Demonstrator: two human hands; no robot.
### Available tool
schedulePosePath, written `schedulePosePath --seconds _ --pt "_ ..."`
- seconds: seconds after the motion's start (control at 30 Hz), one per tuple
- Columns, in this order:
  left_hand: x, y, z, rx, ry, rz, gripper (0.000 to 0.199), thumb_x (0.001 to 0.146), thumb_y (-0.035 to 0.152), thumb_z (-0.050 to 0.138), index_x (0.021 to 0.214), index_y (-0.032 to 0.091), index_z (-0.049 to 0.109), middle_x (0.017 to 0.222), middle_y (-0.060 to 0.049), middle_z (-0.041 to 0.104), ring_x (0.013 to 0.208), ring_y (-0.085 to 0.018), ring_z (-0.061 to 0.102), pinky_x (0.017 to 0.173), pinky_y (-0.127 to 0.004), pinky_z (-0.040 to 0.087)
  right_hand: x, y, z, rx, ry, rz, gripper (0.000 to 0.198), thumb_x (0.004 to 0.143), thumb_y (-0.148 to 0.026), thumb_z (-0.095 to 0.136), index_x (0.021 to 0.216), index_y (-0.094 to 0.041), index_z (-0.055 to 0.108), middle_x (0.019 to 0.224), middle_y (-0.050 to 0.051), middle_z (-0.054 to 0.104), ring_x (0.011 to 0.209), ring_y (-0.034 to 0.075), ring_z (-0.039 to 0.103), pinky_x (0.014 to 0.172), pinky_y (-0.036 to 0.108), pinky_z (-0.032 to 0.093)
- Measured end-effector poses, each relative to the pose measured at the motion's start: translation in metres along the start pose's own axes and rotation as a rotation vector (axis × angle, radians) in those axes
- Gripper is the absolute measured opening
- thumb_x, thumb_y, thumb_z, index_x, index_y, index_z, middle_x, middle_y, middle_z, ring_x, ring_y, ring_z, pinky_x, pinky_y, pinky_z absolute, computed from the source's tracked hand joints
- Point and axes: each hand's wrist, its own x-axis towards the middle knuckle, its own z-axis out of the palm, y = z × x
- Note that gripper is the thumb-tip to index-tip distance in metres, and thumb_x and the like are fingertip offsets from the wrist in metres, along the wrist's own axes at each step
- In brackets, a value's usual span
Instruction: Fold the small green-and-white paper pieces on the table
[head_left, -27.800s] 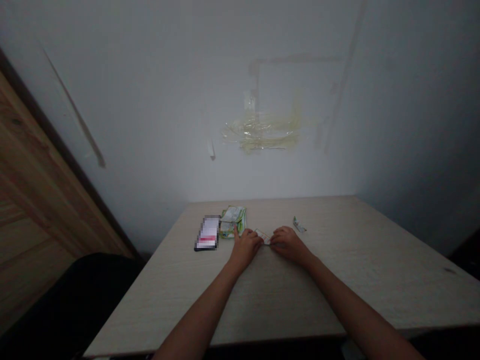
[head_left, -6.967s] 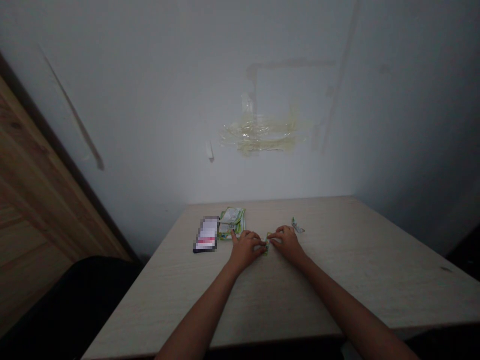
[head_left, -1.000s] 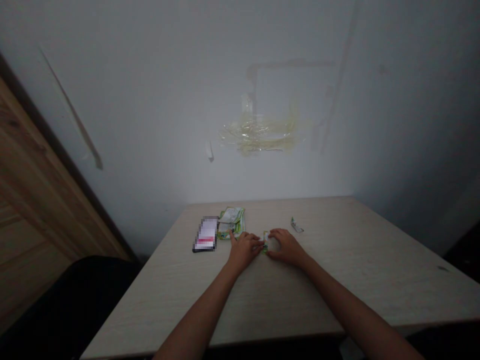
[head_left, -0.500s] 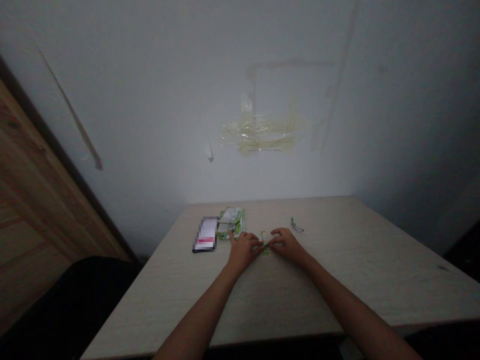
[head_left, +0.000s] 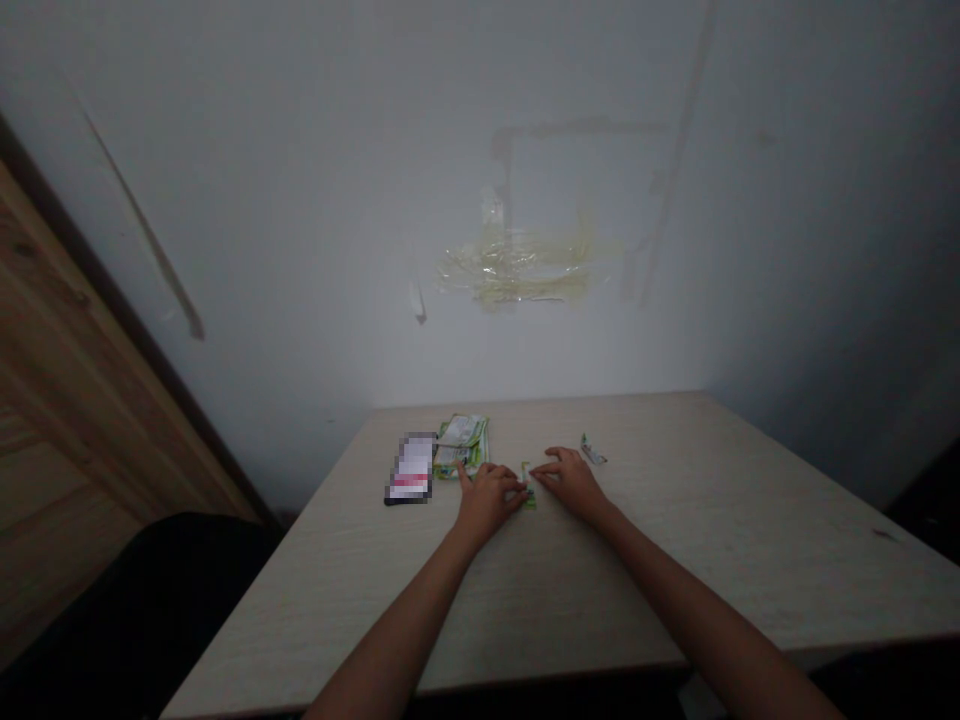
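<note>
A small green-and-white wrapper strip (head_left: 530, 494) lies on the table between my hands. My left hand (head_left: 486, 498) has its thumb and forefinger closed at the strip's left edge, with its outer finger spread away. At the strip's upper right edge, the fingertips of my right hand (head_left: 576, 485) come together, while its other fingers stretch forward above. The fingertips partly cover the strip's edges. Just beyond my left hand is a pile of green-and-white packets (head_left: 463, 432). A crumpled wrapper piece (head_left: 592, 451) rests past my right hand.
A phone (head_left: 411, 468) with a lit, blurred screen lies left of the packets. The pale wooden table (head_left: 600, 600) meets a wall (head_left: 315, 250) bearing tape marks. On the left are a wooden panel (head_left: 67, 380) and a dark object (head_left: 150, 600).
My right hand has shifted slightly forward, from the middle of the strip toward its far end, uncovering more of it. My left hand has stayed nearly in place.
</note>
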Motion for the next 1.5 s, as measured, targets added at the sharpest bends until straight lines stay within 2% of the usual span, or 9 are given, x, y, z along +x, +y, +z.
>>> schedulePosePath --seconds 0.27,0.47,0.6,0.77,1.0,1.2,1.5 --pt "0.0 0.0 -0.001 -0.005 -0.018 -0.012 0.019 0.087 0.046 0.061 0.099 0.038 0.073 0.115 0.0 0.07 0.116 -0.024 0.05 0.11 -0.071 -0.003 0.002 -0.003 0.001 -0.093 0.014 -0.007 0.025 0.09 -0.037 0.058 0.11 -0.036 0.073 0.123 0.008 0.059 0.114 0.027 0.052 0.101 0.043 0.04" --pt "0.0 -0.001 0.0 -0.001 -0.005 -0.003 0.02 0.087 0.047 0.06 0.1 0.04 0.073 0.116 0.001 0.069 0.116 -0.024 0.05 0.11 -0.071 -0.005 -0.001 -0.005 0.004 -0.144 0.037 -0.032 0.029 0.091 -0.037 0.055 0.117 -0.039 0.069 0.123 0.008 0.058 0.114 0.026 0.05 0.098 0.043 0.04" --pt "0.0 -0.002 0.001 -0.03 -0.002 0.001 0.02 0.087 0.047 0.06 0.101 0.041 0.073 0.117 0.002 0.069 0.118 -0.024 0.05 0.11 -0.071 -0.007 -0.005 -0.004 0.001 -0.108 0.022 -0.036 0.033 0.09 -0.035 0.057 0.121 -0.036 0.067 0.126 0.008 0.057 0.118 0.027 0.049 0.101 0.044 0.039" --pt "-0.001 -0.004 0.001 -0.075 0.004 0.015 0.019 0.088 0.046 0.06 0.102 0.041 0.073 0.117 0.001 0.07 0.119 -0.024 0.05 0.11 -0.07 -0.011 -0.006 -0.003 -0.002 -0.014 0.024 -0.109 0.023 0.086 -0.034 0.062 0.104 -0.027 0.075 0.118 0.009 0.061 0.115 0.025 0.051 0.1 0.04 0.041" --pt "-0.001 -0.004 0.002 -0.094 0.01 0.006 0.019 0.087 0.045 0.062 0.102 0.042 0.073 0.117 0.003 0.07 0.119 -0.024 0.051 0.11 -0.068 -0.015 -0.004 -0.01 -0.001 -0.041 0.049 -0.053 0.018 0.084 -0.034 0.064 0.094 -0.024 0.076 0.104 0.008 0.064 0.102 0.022 0.056 0.095 0.035 0.043" --pt "0.0 -0.004 0.003 -0.082 0.01 -0.003 0.018 0.087 0.043 0.063 0.102 0.043 0.072 0.119 0.004 0.07 0.119 -0.025 0.052 0.109 -0.071 -0.014 -0.005 -0.013 -0.002 -0.075 0.039 -0.042 0.017 0.082 -0.032 0.065 0.094 -0.023 0.074 0.105 0.007 0.064 0.102 0.021 0.056 0.095 0.033 0.043" --pt "-0.001 -0.004 0.004 -0.072 0.022 -0.003 0.019 0.086 0.044 0.063 0.102 0.041 0.072 0.118 0.002 0.07 0.119 -0.025 0.052 0.11 -0.07 -0.013 -0.011 -0.014 -0.008 -0.056 0.017 -0.091 0.028 0.078 -0.036 0.07 0.104 -0.024 0.072 0.112 0.009 0.063 0.106 0.024 0.055 0.094 0.038 0.046"
